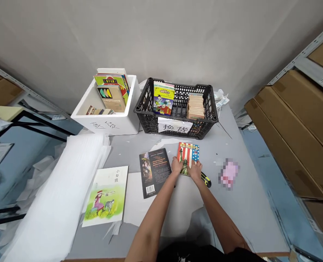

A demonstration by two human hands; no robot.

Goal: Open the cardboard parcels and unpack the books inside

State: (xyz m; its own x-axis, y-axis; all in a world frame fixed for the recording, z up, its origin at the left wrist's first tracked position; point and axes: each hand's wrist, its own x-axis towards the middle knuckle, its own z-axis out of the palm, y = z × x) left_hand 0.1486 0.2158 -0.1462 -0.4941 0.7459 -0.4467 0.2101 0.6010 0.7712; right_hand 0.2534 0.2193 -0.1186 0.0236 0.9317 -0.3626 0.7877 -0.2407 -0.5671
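My left hand (177, 165) and my right hand (195, 171) both grip the lower edge of a paperback book (188, 151) with a stars-and-stripes cover and the Statue of Liberty on it. Just left of my left hand lies a black paperback (154, 173), back cover up, with a barcode. A yellow-and-black utility knife (205, 179) lies on the table beside my right hand, partly hidden under it. Further left rests a picture book (105, 196) with a green illustrated cover.
A black plastic crate (176, 109) holding books and a white foam box (107, 123) holding books stand at the back of the grey table (232, 218). A stack of white foam sheets (60, 189) lies at the left. A blurred pink object (229, 173) lies to the right. Cardboard boxes (292, 127) fill shelving at the right.
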